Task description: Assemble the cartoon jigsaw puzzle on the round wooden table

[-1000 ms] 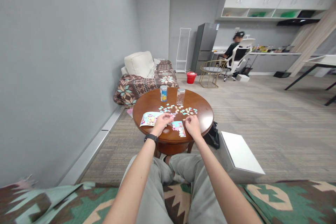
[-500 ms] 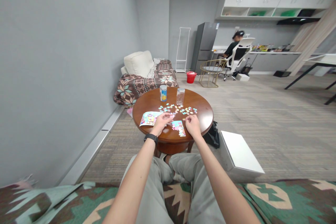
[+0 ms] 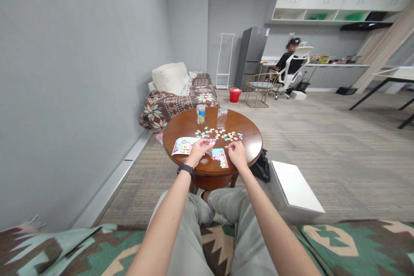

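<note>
On the round wooden table (image 3: 181,123), my left hand (image 3: 199,150) pinches a pink puzzle piece (image 3: 212,142) at its fingertips, above the right end of a printed picture sheet (image 3: 181,146). My right hand (image 3: 237,154) is closed, thumb and fingers together at a small yellowish puzzle piece (image 3: 226,147). Between the hands lies a partly joined puzzle (image 3: 220,157) in pink, blue and white. Beyond them several loose puzzle pieces (image 3: 233,136) are scattered. A blue-labelled can (image 3: 201,115) and a clear jar (image 3: 222,119) with a silvery lid stand upright at the back.
A white box (image 3: 296,185) and a black bag (image 3: 262,167) are on the floor right of the table. A covered sofa (image 3: 177,103) stands behind left. Farther off are a red bucket (image 3: 235,94), a wire-framed chair (image 3: 261,88) and a seated person (image 3: 284,60).
</note>
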Demonstrator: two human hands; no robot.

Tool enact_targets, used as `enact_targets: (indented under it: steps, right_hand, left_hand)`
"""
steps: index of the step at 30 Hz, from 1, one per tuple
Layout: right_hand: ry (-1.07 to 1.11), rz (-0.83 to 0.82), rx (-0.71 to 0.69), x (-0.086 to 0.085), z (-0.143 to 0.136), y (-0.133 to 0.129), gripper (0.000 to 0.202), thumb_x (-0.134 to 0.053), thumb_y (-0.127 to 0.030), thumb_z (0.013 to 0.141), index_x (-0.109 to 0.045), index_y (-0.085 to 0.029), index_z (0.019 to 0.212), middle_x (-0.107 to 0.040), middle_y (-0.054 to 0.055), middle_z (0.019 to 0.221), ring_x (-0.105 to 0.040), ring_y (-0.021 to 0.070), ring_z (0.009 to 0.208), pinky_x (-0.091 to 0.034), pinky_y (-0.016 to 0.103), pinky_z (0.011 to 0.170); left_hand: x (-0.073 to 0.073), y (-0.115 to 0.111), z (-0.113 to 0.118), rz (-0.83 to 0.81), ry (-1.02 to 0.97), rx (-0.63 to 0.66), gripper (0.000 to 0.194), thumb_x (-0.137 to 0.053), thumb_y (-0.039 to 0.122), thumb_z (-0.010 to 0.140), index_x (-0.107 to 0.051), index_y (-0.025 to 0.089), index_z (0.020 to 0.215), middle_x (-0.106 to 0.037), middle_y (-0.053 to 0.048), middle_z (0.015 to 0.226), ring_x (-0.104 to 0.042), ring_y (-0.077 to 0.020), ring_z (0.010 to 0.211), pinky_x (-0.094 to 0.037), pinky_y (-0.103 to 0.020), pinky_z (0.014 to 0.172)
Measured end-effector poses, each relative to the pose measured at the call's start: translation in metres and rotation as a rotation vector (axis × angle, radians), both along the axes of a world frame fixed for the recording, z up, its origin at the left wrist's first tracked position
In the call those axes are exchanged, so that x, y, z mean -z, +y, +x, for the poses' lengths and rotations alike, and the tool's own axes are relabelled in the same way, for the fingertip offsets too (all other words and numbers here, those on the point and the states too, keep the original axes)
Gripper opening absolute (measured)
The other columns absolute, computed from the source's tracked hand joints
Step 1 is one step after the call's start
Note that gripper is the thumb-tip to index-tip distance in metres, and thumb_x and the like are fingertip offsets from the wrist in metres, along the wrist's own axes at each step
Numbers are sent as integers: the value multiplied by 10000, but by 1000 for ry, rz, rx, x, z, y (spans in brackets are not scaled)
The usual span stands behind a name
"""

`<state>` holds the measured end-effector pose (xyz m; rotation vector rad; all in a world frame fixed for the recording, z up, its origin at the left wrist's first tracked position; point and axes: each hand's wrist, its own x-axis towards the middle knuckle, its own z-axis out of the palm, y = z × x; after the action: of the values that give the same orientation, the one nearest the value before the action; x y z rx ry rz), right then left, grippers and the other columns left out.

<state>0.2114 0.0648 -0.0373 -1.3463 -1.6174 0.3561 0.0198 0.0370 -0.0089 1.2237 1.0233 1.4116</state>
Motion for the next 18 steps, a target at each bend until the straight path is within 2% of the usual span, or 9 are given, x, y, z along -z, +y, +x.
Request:
enact_targets:
  steps: [12, 18]
  right_hand:
    - [-5, -48, 1, -5, -1, -2, 158, -456, -135, 739, -558, -211, 644, -511, 44, 813, -524, 207, 775, -443, 356, 823]
    - [4, -33, -4, -3, -1, -2, 160, -455, -139, 737, -557, -212, 638, -510, 48, 809, -521, 212, 769, -452, 376, 821]
  left_hand:
    - [2, 2, 0, 14, -3, -18, 451, -839, 422, 574, -496, 193, 755, -586, 43, 690, -607, -114, 596, -479, -250, 641]
    - [0, 1, 0, 7, 12, -5, 417, -817, 442, 605, -557, 180, 798, -603, 20, 710, -612, -120, 607, -471, -247, 626]
